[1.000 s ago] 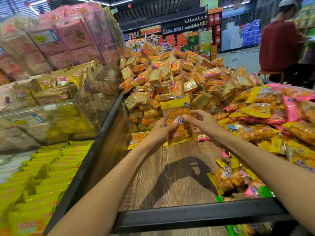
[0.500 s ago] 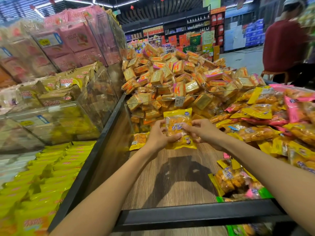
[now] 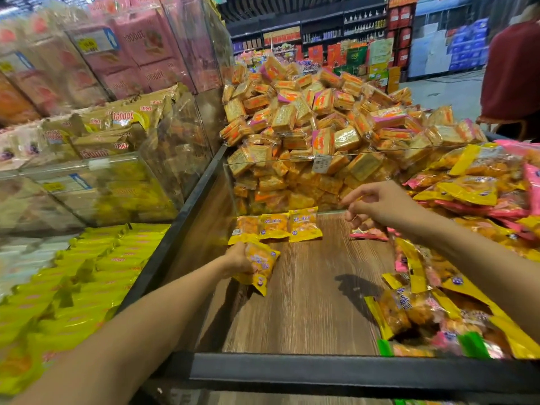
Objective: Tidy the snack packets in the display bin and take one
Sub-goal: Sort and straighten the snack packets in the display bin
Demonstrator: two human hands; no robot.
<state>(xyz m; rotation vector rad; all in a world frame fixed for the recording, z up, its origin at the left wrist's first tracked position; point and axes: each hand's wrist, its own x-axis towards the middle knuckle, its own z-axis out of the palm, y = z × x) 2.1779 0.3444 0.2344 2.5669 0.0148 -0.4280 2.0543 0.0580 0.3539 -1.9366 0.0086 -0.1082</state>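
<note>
Yellow packet (image 3: pixel 261 266) in left hand (image 3: pixel 238 260) (right hand (image 3: pixel 377 204) apart, empty)

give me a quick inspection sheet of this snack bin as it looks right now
surface: wood-grain bin floor, bare in the middle
job's things: three yellow packets in a row along the clear divider; one yellow packet gripped by the left hand
clutter: loose pile of yellow and pink packets on the right
grippers: right hand raised over the bin, fingers loosely curled, holding nothing
cables: nothing seen
surroundings: heap of square orange packs behind the divider; shop shelves beyond
</note>
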